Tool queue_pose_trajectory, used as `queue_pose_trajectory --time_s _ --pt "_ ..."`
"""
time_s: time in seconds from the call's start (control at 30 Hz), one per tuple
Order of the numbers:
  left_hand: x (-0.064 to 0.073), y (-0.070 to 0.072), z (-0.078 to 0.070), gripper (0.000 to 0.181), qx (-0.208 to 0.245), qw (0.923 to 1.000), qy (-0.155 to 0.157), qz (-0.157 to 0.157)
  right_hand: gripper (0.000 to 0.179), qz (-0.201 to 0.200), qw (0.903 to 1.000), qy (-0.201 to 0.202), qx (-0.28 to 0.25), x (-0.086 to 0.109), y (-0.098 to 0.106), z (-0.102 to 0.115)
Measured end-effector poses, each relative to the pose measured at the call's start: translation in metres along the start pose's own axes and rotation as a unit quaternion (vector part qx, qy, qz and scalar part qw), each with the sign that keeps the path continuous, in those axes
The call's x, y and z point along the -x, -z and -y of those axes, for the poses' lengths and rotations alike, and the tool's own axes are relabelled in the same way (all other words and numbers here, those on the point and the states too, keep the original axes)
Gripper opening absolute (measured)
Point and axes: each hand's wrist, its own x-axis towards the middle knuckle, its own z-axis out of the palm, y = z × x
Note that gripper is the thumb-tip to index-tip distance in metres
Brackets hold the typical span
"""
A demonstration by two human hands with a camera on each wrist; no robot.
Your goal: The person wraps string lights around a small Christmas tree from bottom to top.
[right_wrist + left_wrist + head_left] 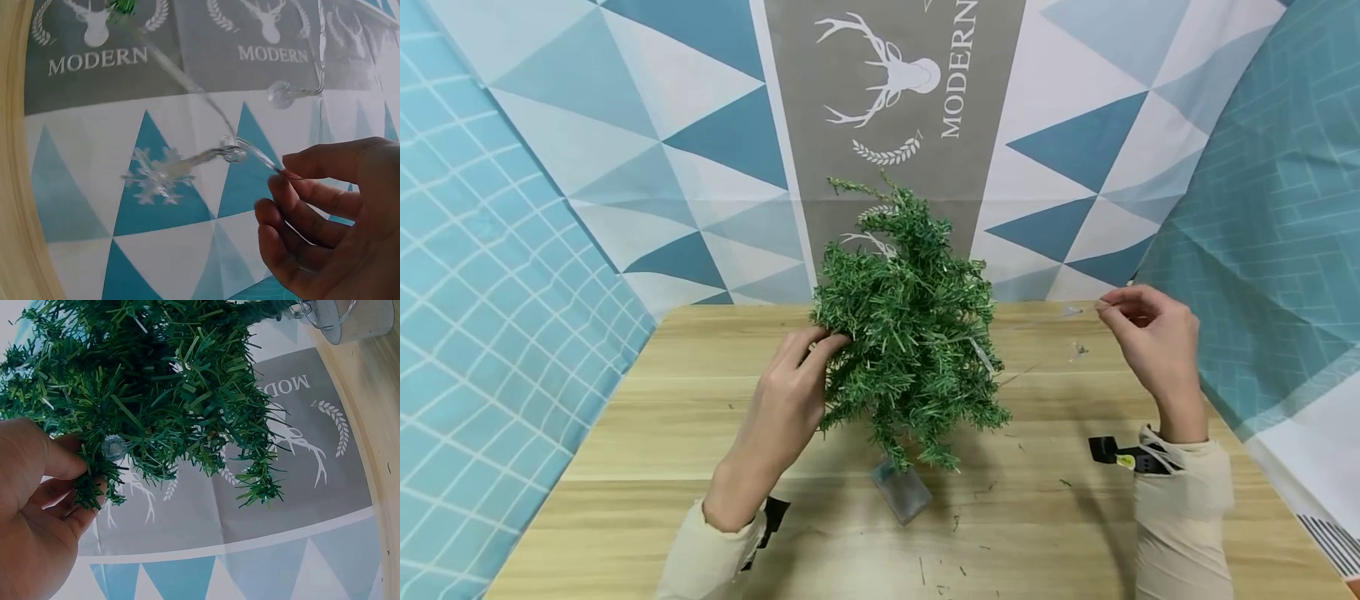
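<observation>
A small artificial Christmas tree (902, 333) stands on the table, its green branches spread out. At its left side my left hand (790, 392) has its fingertips in the branches; the left wrist view shows thumb and fingers pinching a branch tip (94, 487). Close to those fingers is a clear round bulb (114, 447). Off to the right of the tree, my right hand (1157, 342) pinches the thin clear wire of a string of lights (259, 155) between thumb and forefinger. A clear snowflake light (159, 178) hangs from that wire, which runs toward the tree.
A grey block-shaped base (902, 493) shows below the branches. Loose needle scraps (957, 522) lie on the wooden table (647, 467). Behind stands a patterned cloth backdrop (715, 108) with deer heads, and blue tiled cloth (490, 275) borders the left side.
</observation>
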Motion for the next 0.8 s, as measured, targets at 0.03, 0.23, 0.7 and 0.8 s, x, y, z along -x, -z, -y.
queue_pose_trajectory --time_s 0.03,0.23,0.7,0.8 --pt "0.0 0.0 0.0 0.041 -0.001 1.0 0.0 -0.001 0.015 -0.015 0.9999 0.001 0.002 -0.001 -0.001 -0.001" --pt "-0.002 0.001 0.0 0.039 -0.003 1.0 -0.006 0.002 0.027 -0.135 0.9908 -0.01 0.001 -0.006 -0.007 -0.004" --pt "0.0 0.005 0.008 0.04 0.005 1.0 0.005 0.0 0.049 -0.06 0.9199 -0.159 -0.354 -0.012 -0.001 -0.004" --pt "0.0 0.005 0.008 0.039 0.006 1.0 0.005 0.0 0.043 -0.122 0.9108 -0.141 -0.368 -0.014 -0.002 -0.003"
